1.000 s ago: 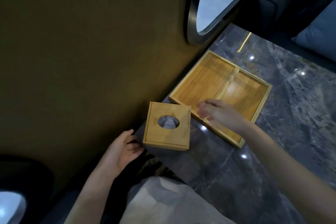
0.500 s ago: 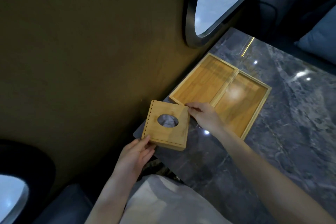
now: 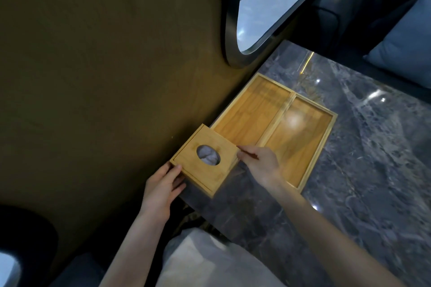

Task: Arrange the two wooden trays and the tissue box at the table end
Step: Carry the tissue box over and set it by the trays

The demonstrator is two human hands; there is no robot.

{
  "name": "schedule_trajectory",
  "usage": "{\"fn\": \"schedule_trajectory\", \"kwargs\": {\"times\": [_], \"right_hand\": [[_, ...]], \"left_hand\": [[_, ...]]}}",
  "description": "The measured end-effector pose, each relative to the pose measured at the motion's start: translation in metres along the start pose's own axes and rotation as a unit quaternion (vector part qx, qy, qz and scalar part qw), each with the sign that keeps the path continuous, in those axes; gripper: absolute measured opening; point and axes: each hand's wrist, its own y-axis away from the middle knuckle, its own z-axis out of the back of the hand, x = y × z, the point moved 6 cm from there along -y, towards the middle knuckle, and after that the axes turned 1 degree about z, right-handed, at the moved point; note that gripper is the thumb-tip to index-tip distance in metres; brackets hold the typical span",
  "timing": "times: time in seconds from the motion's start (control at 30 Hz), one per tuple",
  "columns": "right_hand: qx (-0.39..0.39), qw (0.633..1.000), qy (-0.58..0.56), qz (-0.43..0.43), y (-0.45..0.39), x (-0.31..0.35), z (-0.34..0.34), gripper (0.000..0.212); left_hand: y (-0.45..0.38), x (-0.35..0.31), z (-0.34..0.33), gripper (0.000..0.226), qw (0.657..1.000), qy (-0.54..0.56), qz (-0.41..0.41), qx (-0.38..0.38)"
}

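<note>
Both hands steadied the wooden tissue box (image 3: 205,159) at the marble desk (image 3: 363,170) corner: left hand (image 3: 163,187) gripped its seven-o'clock corner, right hand (image 3: 258,164) pinched its three-o'clock edge, likely squaring it. Two wooden trays (image 3: 275,128) lay touching at one o'clock; the wall (image 3: 105,77) blocked nine o'clock.

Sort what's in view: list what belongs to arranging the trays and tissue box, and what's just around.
Belongs to the job:
tissue box, held by left hand and right hand
left tray
right tray
table

Just around:
window
wall
cushion
</note>
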Motion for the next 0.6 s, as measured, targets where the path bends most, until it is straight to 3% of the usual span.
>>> {"fn": "schedule_trajectory", "kwargs": {"times": [0.3,0.6], "right_hand": [[-0.008,0.999,-0.036,-0.018,-0.004,-0.004,-0.006,0.029],[-0.010,0.998,-0.061,-0.015,-0.010,-0.004,-0.008,0.029]], "left_hand": [[-0.009,-0.003,-0.005,0.044,0.998,-0.019,-0.042,-0.040],[-0.014,-0.005,-0.007,0.047,0.997,0.012,-0.030,-0.063]]}}
